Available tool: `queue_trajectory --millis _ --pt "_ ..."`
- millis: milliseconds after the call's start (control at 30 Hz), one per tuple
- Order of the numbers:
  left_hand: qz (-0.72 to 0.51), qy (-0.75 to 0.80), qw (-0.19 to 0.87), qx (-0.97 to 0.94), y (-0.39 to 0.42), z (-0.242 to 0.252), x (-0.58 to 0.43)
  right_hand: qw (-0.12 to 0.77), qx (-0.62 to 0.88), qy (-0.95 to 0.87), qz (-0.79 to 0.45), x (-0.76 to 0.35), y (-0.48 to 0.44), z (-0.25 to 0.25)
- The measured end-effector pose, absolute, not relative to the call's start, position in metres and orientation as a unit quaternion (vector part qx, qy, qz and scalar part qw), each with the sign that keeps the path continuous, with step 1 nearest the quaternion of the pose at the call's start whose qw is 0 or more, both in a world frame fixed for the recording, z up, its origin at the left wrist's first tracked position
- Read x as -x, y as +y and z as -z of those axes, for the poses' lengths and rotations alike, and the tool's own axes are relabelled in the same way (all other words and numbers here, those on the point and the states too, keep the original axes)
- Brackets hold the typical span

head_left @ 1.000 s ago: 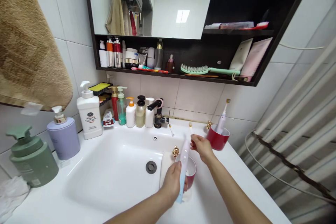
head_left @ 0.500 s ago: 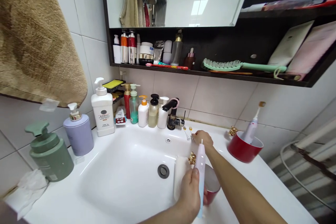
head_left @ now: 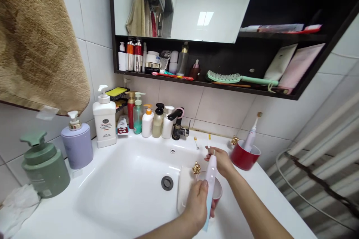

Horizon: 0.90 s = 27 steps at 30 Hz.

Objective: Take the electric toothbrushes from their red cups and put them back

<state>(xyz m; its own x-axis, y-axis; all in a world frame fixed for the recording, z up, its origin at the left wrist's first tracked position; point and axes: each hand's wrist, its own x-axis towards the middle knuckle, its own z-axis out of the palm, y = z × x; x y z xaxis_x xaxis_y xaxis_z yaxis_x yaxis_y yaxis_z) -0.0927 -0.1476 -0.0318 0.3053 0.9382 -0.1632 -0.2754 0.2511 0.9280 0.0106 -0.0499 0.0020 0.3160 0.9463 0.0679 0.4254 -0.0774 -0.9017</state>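
My left hand [head_left: 195,201] is closed around an electric toothbrush handle [head_left: 211,179], pink above and blue below, its bare metal shaft pointing up. Behind that handle is a red cup [head_left: 218,188] with a pale inside and a gold knobbly handle [head_left: 196,167]; whether my fingers also grip the cup I cannot tell. My right hand [head_left: 221,161] pinches a brush head [head_left: 209,140] with yellow bristles, upright just above the shaft's tip. Another brush head [head_left: 196,144] lies on the sink's back ledge, left of my right hand.
A second red cup [head_left: 243,160] holds another electric toothbrush [head_left: 250,138] on the right. A black faucet [head_left: 176,129] stands at the back of the white sink [head_left: 126,190]. Several pump bottles line the left and back. A dark shelf [head_left: 168,75] with a green hairbrush [head_left: 224,77] hangs above.
My right hand has lifted one of the two brush heads off the back ledge and brought it up near the shaft. My left hand still holds the toothbrush handle. The view has shifted somewhat.
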Motion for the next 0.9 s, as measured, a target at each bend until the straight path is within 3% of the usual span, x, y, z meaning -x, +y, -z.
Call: queue_trajectory --millis 200,900 --pt "-0.377 0.352 0.691 -0.507 -0.159 0.044 0.088 0.637 0.462 -0.327 -0.523 -0.039 -0.116 -0.019" --pt "-0.35 0.329 0.727 -0.491 -0.163 0.039 0.087 0.621 0.468 -0.362 -0.514 -0.035 -0.124 -0.02"
